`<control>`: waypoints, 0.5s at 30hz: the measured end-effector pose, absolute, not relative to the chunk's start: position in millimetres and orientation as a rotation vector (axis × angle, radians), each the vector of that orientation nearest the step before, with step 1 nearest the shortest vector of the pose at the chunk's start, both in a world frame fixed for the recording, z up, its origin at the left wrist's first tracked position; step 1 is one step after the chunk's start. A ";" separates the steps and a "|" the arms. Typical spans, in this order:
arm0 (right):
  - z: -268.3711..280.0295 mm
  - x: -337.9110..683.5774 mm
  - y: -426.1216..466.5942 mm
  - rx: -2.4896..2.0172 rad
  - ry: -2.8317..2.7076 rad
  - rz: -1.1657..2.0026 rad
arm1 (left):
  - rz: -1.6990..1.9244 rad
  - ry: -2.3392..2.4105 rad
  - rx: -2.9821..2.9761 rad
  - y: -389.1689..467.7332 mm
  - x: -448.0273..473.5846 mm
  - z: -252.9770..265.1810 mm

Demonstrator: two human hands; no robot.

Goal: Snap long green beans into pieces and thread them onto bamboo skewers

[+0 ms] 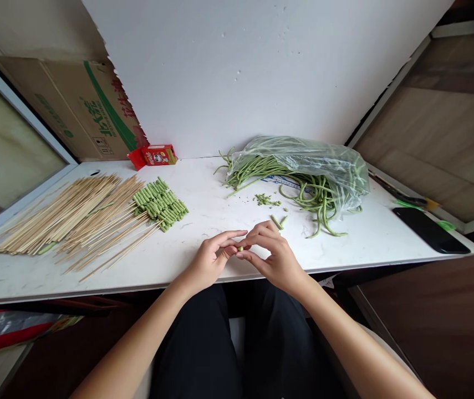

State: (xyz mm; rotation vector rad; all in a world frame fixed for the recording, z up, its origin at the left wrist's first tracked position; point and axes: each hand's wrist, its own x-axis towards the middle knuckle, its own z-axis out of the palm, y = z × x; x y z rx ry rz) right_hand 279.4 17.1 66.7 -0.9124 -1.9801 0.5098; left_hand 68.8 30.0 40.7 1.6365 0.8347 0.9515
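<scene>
Green beans, long and uncut, lie in a heap at the centre right of the frame, partly covered by a clear plastic bag on a white table. Thin wooden sticks spread across the left side. A dark phone rests near the right edge. Just below centre, the left hand and right hand meet, thumbs and fingertips pinching a short bean piece between them. Left of centre, skewered bean lengths sit side by side on stick ends. A red box stands above them. Loose bean segments lie just beyond the right hand, and smaller green scraps are scattered near the heap.
</scene>
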 end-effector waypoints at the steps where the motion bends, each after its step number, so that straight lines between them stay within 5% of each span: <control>1: 66.1 279.8 17.4 -0.911 -1.968 0.505 | 0.952 0.846 1.654 30.7 68.1 41.7; 15: 65.7 281.7 17.3 -0.974 -1.911 0.434 | 1.070 1.048 2.316 38.2 64.6 41.6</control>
